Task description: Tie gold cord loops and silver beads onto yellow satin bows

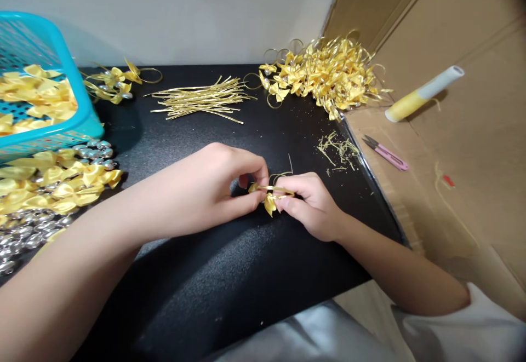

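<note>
Over the middle of the black table, my left hand and my right hand face each other, both closed in a pinch on one small piece. That piece is a yellow ribbon bow with gold cord running between my fingers. My left thumb and forefinger grip the bow's left side. At the right, my other thumb and fingers pinch the cord. A thin loose cord end sticks up above my right fingers. My fingertips hide the bow's centre and part of the cord.
A blue basket of yellow bows stands at left, with more bows and silver beads before it. Behind lie gold cords and a heap of finished-looking bows. Cord scraps, pink thread snips and a tube lie right.
</note>
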Tool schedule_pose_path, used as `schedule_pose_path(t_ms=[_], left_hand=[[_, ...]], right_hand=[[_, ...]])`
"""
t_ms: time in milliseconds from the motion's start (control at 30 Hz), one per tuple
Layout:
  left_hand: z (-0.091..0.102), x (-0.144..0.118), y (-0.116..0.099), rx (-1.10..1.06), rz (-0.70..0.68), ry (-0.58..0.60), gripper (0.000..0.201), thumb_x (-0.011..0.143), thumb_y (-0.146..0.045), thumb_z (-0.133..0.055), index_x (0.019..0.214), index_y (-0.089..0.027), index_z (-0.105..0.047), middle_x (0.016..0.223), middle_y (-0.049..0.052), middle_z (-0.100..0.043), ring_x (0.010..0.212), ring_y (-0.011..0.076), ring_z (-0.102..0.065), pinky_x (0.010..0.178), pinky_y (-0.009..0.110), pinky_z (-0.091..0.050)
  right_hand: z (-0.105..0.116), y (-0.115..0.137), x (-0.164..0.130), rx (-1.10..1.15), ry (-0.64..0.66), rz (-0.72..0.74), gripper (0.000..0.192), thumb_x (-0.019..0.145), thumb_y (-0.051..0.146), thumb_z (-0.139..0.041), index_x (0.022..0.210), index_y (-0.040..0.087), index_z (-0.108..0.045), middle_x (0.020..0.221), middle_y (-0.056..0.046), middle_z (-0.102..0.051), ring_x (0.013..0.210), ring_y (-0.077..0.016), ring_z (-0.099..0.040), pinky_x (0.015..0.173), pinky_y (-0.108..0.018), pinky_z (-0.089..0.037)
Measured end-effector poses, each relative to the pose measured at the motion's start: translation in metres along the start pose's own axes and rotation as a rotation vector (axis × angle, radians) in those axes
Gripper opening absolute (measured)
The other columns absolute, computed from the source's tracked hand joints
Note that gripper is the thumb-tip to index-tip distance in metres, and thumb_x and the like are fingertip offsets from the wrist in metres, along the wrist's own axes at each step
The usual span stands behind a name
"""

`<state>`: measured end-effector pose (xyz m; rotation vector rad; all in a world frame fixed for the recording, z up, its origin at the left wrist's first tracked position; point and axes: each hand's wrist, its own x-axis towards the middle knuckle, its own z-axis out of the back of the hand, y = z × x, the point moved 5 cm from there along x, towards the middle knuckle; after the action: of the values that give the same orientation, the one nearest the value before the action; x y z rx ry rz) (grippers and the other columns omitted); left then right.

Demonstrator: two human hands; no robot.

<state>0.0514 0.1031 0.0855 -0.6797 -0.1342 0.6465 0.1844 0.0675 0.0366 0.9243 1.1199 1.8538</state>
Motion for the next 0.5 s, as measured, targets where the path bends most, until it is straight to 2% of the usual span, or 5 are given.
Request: schedule_pose_path(t_ms=[167, 500], left_hand=[[-0.001, 0.001, 0.005, -0.029, 0.037, -0.002, 0.012, 0.083, -0.025, -0.056, 0.082, -0.019, -0.067, 0.074, 0.0, -0.068, 0.064, 0.0128, -0.06, 0.058, 0.021, -0.041], [-0.001, 0.002, 0.005, -0.028, 0.012, -0.08, 0.008, 0.081, -0.023, -0.059, 0.078, -0.019, -0.065, 0.074, 0.0, -0.068, 0.066, 0.0128, -0.061, 0.06, 0.021, -0.043]], right_hand=[[0.001, -0.003, -0.001, 0.023, -0.051, -0.057, 0.017, 0.077, 0.016, -0.048, 0.062, 0.017, -0.055, 0.054, 0.003, -0.051, 0.052, -0.0096, -0.046, 0.052, -0.022, -0.035], [-0.001, -0.01, 0.0, -0.017, -0.068, -0.149, 0.015, 0.079, 0.015, -0.052, 0.064, 0.017, -0.051, 0.054, 0.006, -0.044, 0.05, -0.007, -0.038, 0.05, -0.02, -0.032]])
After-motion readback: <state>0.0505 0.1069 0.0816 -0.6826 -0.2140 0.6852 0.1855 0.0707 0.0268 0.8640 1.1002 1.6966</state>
